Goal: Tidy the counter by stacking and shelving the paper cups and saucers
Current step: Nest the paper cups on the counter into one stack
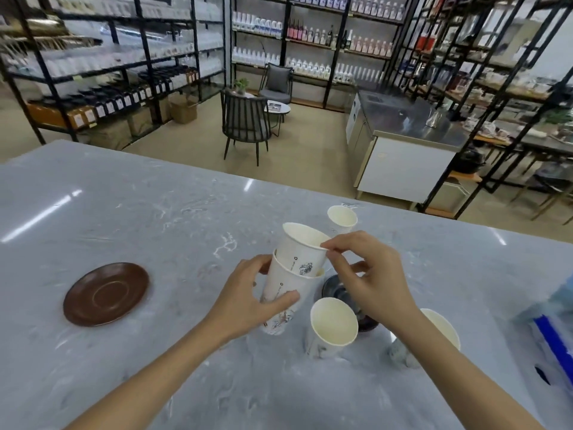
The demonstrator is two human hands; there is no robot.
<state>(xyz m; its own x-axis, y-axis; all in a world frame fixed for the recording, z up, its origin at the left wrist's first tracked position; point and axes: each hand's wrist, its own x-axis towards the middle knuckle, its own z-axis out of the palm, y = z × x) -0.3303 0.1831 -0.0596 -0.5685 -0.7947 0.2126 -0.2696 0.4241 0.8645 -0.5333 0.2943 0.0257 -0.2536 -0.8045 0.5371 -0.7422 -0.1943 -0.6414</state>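
My left hand (248,297) grips the lower white paper cup (286,290), which stands tilted on the grey marble counter (155,218). A second printed cup (302,251) sits partly inside it. My right hand (369,274) pinches that upper cup's rim with thumb and forefinger. Three more white cups stand loose: one in front (331,327), one behind my right wrist (440,330) and one farther back (342,219). A brown saucer (107,293) lies to the left. A dark saucer (336,288) is largely hidden under my right hand.
A blue and white package (555,324) lies at the counter's right edge. Beyond the counter are a dark chair (245,125), a steel worktable (403,131) and black shelving racks (124,57) full of bottles.
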